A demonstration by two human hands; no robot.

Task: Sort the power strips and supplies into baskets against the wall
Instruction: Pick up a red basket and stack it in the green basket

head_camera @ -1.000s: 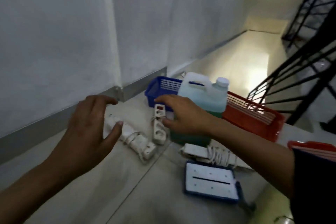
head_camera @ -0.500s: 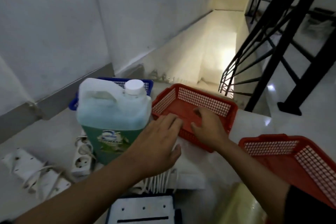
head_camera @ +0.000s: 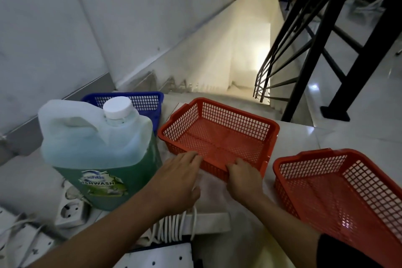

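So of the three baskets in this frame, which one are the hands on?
The middle red basket: the left hand and right hand are both at its near rim. The blue basket sits behind the jug, and the other red basket lies untouched at the right.

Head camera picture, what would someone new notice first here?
Probably the big jug of green dishwash liquid standing at the left, with a blue basket behind it. Next, the two empty red baskets: the middle red basket, whose near rim both the left hand and right hand touch, and another red basket at the right.
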